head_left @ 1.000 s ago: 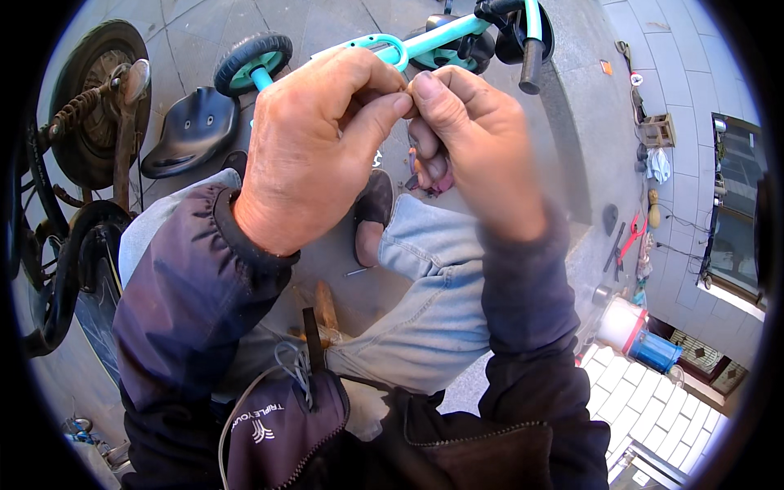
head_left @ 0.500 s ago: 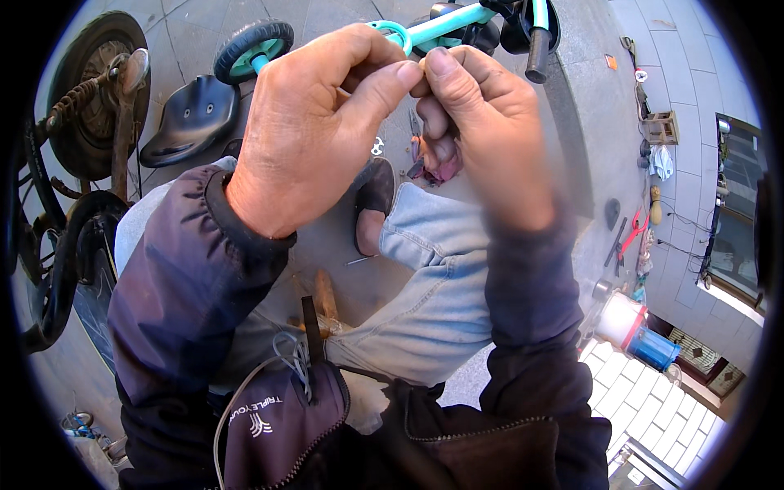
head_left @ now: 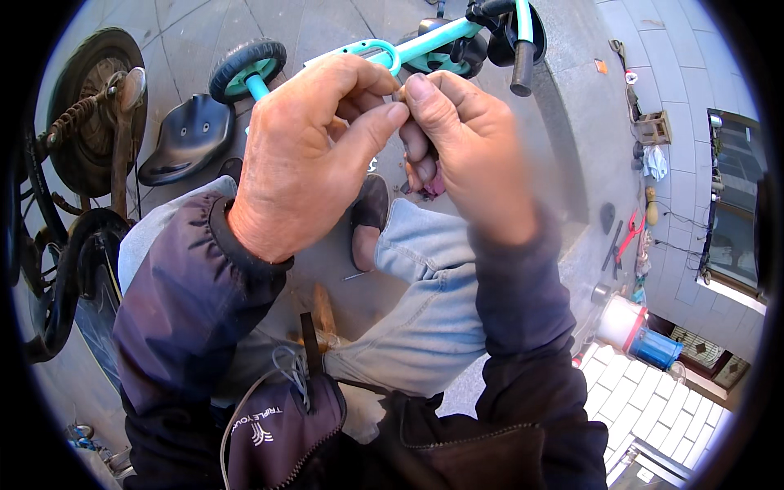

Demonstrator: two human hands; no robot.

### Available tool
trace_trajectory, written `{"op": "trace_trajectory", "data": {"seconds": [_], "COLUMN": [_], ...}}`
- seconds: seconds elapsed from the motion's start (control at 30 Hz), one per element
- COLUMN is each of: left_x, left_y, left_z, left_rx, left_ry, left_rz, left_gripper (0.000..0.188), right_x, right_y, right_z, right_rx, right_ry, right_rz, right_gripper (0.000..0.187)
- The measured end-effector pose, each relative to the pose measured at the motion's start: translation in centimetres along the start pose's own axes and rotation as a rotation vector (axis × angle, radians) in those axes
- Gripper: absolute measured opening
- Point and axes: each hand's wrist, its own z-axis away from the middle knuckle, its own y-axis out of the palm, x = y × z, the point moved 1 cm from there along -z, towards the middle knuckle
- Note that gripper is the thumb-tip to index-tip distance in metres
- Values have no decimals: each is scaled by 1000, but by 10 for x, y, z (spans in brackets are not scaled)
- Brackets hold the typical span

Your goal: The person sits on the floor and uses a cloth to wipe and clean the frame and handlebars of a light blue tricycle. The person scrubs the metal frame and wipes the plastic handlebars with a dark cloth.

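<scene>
My left hand [head_left: 298, 159] and my right hand [head_left: 474, 151] meet fingertip to fingertip in front of me, both closed in a pinch. Whatever sits between the thumbs and fingers is too small and hidden to name. Beyond them lies a turquoise tricycle frame [head_left: 433, 42] with an oval loop, a black handlebar grip [head_left: 523, 69] and a small black-tyred wheel [head_left: 247, 72]. A black plastic seat [head_left: 189, 135] with two holes rests on the ground, left of my left hand. Under the right fingers, a pinkish bundle [head_left: 433, 186] shows in part.
At the left stands a cycle with a large dark wheel [head_left: 96, 106]. A thin metal rod [head_left: 354, 276] lies by my shoe. Red-handled cutters [head_left: 630, 235], a wooden box [head_left: 653, 128] and a white-and-blue container [head_left: 633, 327] are along the right side.
The view has shifted a little, and my hands sit slightly lower and more to the left in it. Both keep their fingertips pinched together. More of the tricycle's turquoise loop shows.
</scene>
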Motion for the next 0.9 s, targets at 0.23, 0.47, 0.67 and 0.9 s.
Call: {"op": "trace_trajectory", "data": {"seconds": [0.23,0.47,0.67,0.9], "left_x": [-4,-1,-2,0], "left_y": [-5,0,-2,-2], "left_z": [1,-3,-1,-2], "left_rx": [65,-31,29,13], "left_ry": [58,139,77,117], "left_rz": [-194,-153,-164,-155], "left_gripper": [10,12,14,13], "right_x": [0,0,-1,-1], "right_y": [0,-1,-1,-1], "right_z": [1,1,1,0], "right_rx": [-15,-4,8,7], "right_ry": [3,36,2,-4], "right_rz": [4,20,-14,-41], "right_gripper": [30,29,30,29]}}
